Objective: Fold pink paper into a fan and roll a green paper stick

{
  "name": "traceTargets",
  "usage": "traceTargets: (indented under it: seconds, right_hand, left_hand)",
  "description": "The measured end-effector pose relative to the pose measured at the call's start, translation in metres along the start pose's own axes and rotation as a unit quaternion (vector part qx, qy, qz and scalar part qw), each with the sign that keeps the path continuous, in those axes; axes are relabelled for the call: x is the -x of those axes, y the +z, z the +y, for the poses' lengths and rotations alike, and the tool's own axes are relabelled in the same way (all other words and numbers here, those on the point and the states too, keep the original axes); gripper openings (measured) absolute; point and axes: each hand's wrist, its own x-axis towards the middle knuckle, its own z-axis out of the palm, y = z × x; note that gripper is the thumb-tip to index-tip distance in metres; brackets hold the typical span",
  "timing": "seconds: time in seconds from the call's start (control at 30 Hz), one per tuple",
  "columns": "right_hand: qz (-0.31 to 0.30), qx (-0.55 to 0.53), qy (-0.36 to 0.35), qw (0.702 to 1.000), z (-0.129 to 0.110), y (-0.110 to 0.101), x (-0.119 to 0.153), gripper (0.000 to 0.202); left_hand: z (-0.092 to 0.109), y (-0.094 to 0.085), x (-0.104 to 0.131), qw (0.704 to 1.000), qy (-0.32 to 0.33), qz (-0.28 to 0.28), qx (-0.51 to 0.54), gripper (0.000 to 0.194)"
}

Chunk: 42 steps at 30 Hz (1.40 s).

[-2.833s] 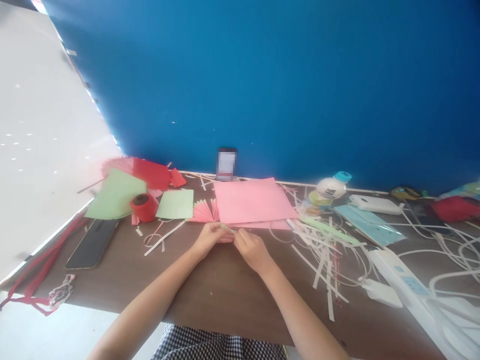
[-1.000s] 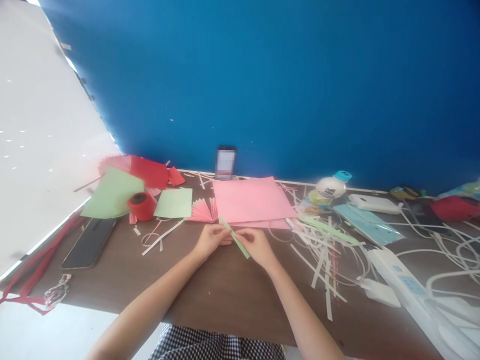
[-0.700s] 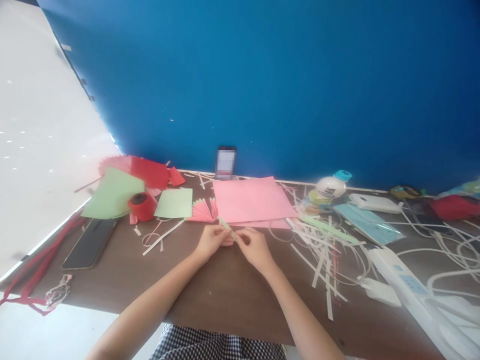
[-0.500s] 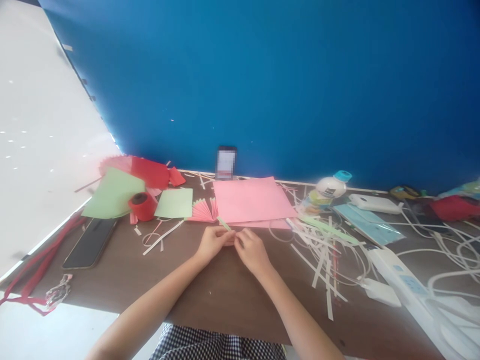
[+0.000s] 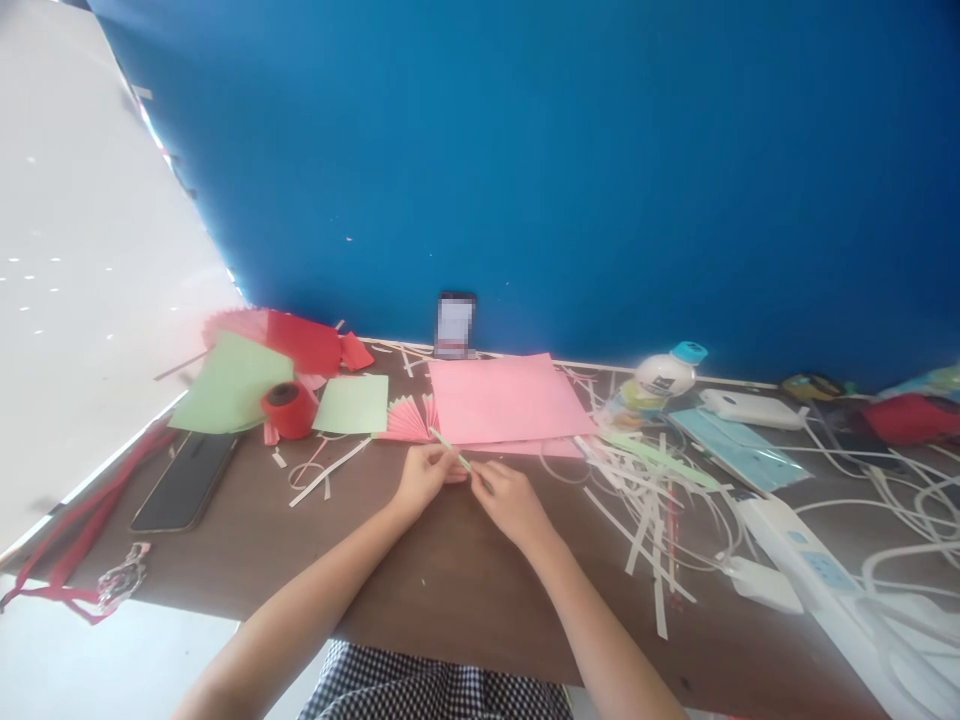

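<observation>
Between my two hands, above the brown table, is a narrow light green paper strip (image 5: 442, 439). My left hand (image 5: 427, 478) pinches it in the middle, fingers closed. At its lower right end my right hand (image 5: 501, 492) grips it between thumb and fingertips. Just beyond my hands lies a large pink paper sheet (image 5: 510, 400), with more pink paper under its front edge. A pleated pink paper fan (image 5: 409, 418) is spread out left of that sheet. Next to the fan is a square of light green paper (image 5: 351, 404).
A red thread spool (image 5: 289, 410), a dark phone (image 5: 186, 482) and green paper (image 5: 229, 385) lie at left. Another phone (image 5: 455, 325) leans on the blue wall. At right are tangled paper strips (image 5: 652, 500), a bottle (image 5: 664, 375), a power strip (image 5: 802, 560) and white cables.
The green strip now shows further between my fingers, as my right hand has shifted slightly right and down from my left. The view has shifted a little.
</observation>
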Motion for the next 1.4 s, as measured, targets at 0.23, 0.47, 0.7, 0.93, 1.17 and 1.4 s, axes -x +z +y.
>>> traceTargets:
  seconds: [0.23, 0.47, 0.7, 0.93, 1.17, 1.4]
  right_hand:
    - [0.059, 0.145, -0.125, 0.98, -0.002, 0.012, 0.001, 0.028]
    - [0.103, -0.002, -0.07, 0.992, -0.001, 0.008, 0.001, 0.029]
    - [0.078, -0.098, 0.017, 0.992, -0.001, 0.006, 0.001, 0.026]
    - [-0.014, -0.073, 0.059, 0.995, 0.001, -0.005, 0.0, 0.024]
    - [-0.008, -0.063, 0.066, 0.996, 0.002, -0.002, 0.0, 0.022]
    - [0.038, 0.099, -0.029, 0.994, -0.003, 0.006, 0.005, 0.026]
  left_hand:
    - [0.002, -0.001, -0.001, 0.998, -0.009, 0.04, 0.054, 0.037]
    - [0.007, -0.002, -0.003, 0.996, 0.009, 0.042, 0.081, 0.037]
    - [0.004, -0.001, -0.002, 0.998, -0.004, -0.015, 0.064, 0.031]
    - [0.004, -0.003, -0.004, 0.999, 0.014, 0.004, 0.041, 0.036]
    - [0.003, 0.0, -0.003, 0.998, -0.012, -0.04, 0.053, 0.042]
    - [0.004, 0.003, 0.002, 0.997, -0.04, -0.02, 0.067, 0.037]
